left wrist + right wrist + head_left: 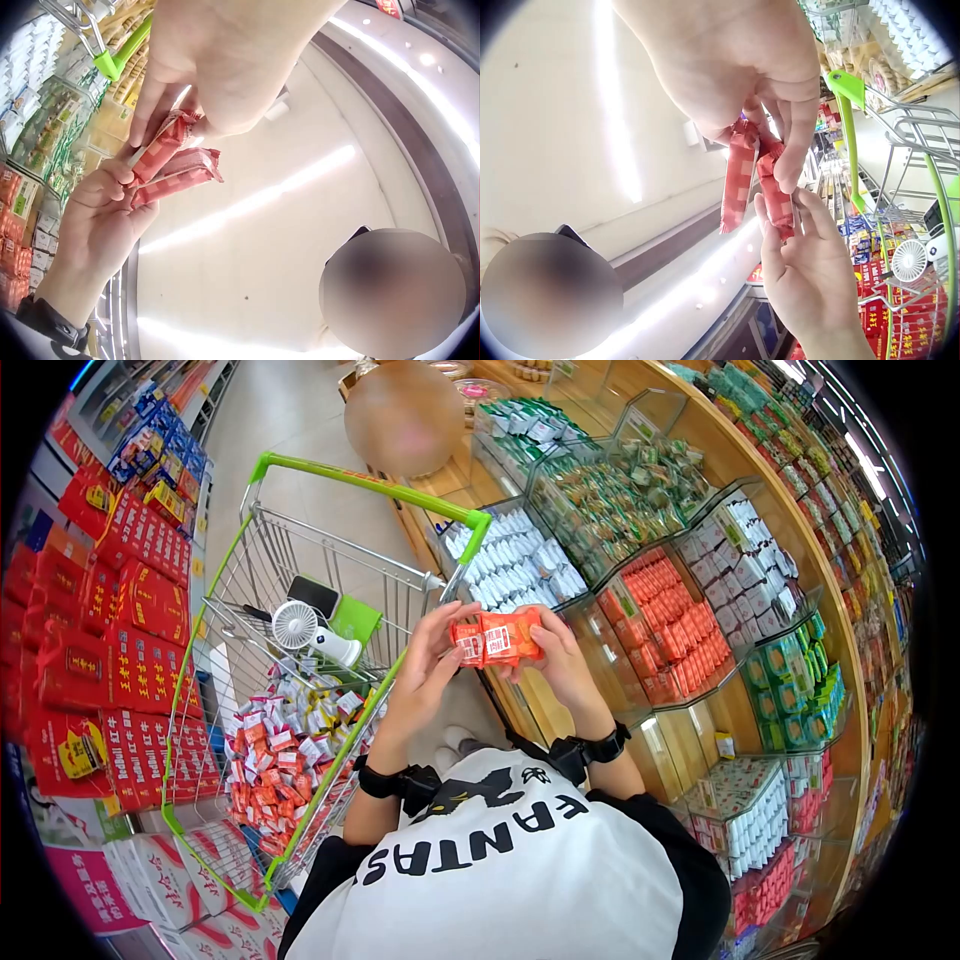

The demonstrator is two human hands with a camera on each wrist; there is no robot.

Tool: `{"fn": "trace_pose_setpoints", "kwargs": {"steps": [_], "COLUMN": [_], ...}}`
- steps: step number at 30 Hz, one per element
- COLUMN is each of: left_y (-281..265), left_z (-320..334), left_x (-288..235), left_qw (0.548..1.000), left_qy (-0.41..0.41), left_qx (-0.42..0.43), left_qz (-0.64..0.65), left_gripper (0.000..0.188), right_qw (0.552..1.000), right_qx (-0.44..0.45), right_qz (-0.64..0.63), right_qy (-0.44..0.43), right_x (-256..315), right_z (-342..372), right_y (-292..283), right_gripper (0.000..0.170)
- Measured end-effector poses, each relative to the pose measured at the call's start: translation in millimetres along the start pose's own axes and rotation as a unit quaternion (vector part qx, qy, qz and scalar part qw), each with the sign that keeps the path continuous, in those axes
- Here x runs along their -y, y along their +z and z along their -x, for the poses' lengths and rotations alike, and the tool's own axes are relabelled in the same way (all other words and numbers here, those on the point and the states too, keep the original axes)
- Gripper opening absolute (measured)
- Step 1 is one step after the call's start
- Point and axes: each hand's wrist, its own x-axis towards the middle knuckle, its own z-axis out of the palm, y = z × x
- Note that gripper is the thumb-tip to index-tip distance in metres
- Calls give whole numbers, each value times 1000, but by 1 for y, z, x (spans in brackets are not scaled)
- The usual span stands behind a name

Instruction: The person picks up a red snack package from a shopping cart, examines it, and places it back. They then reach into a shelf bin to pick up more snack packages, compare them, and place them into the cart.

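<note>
Both hands hold small orange-red snack packets [498,638] in front of the chest, beside the cart. My left hand [428,665] pinches one end of a packet between thumb and fingers. My right hand [560,660] grips the packets from the other side, fingers curled around them. In the left wrist view two red packets [176,176] lie side by side and fan apart slightly. The right wrist view shows the checked backs of the packets [740,176], one angled away from the other, with the left hand [810,277] at the lower end of one.
A green-edged shopping cart [375,485] stands at left, holding many loose packets [280,760], a white handheld fan [297,625] and a phone [312,596]. At right, shelf bins hold orange packets [670,625] and white packets [515,560]. Red drink boxes [150,660] are stacked beyond the cart.
</note>
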Motion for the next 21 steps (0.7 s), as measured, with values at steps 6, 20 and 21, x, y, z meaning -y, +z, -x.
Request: {"fn": "trace_pose_setpoints", "kwargs": {"steps": [6,20,21], "left_y": [-1,-6,-7], "left_z": [-1,0,0], "left_x": [6,17,17], "left_qw": [999,962,942], "left_qy": [30,35,38], "left_qx": [6,-138,-127], "left_qz": [-20,-234,-309], "left_gripper": [39,11,10], "right_qw": [1000,999,999], "right_qx": [-5,-7,-7], "right_qz": [-1,23,28], "right_qy": [-7,-40,-41], "right_x": [-1,-10,-9], "right_z": [1,0,0], "right_y": [-1,-6,-6], "right_gripper": [25,22,22]}}
